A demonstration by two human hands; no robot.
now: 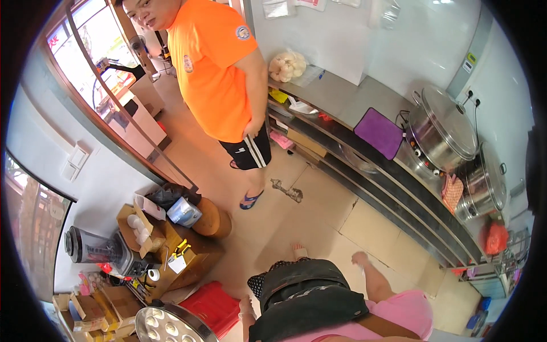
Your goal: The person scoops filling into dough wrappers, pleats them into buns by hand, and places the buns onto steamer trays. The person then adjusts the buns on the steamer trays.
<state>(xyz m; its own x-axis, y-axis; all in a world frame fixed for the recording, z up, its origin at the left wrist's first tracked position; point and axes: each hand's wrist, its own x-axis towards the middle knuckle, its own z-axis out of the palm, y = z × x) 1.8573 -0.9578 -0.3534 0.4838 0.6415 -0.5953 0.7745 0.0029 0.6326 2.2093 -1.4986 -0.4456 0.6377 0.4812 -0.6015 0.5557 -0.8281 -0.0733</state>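
Note:
My right hand [360, 259] hangs to the right of my dark apron [307, 285], with its fingers loosely apart and nothing visible in them. Below my pink sleeve [410, 310] the bare forearm angles down to it. On the apron's other side is my left hand [247, 308], partly cut off from sight by the apron; its fingers are too small and unclear to read. Nearest to the left hand lies a red plastic sheet or bag [213, 305]. Beside that, at the lower edge, stands a round metal tray [171, 326] holding several pale dough pieces.
A person in an orange shirt [213, 74] stands ahead near the doorway. On the right, a long metal counter [336, 97] carries a purple cloth [379, 133] and large steel pots [447, 122]. At left are a blender [94, 245], cardboard boxes [97, 308] and a wooden stool [213, 219].

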